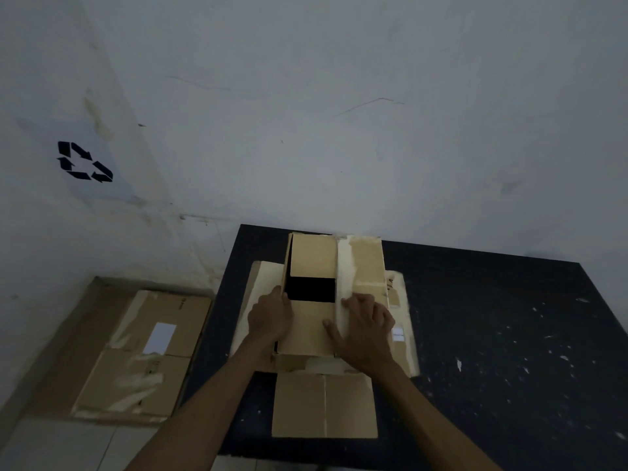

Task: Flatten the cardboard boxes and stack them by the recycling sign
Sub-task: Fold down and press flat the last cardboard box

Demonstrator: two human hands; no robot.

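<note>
Both hands working an open cardboard box (334,290) at the table's (492,334) far-left area.

Left hand (270,317) is gripping the box's left wall edge; right hand (367,326) is pressing flat, fingers spread, on the taped flap. Flattened boxes (142,355) are lying on the floor beneath the recycling sign (84,162).

Tan brown cardboard box (326,300) up on the table (492,334), with a pale cream strip of torn tape running down its top and a pitch-black gap showing beside that strip. The table itself is near-black, flecked all over with small white specks. Left of the table, the flattened cardboard (136,351) on the floor is the same tan, with a white label and whitish tape smears. The recycling sign (84,161), above that, is black arrows on a grey-white wall (339,113).
</note>
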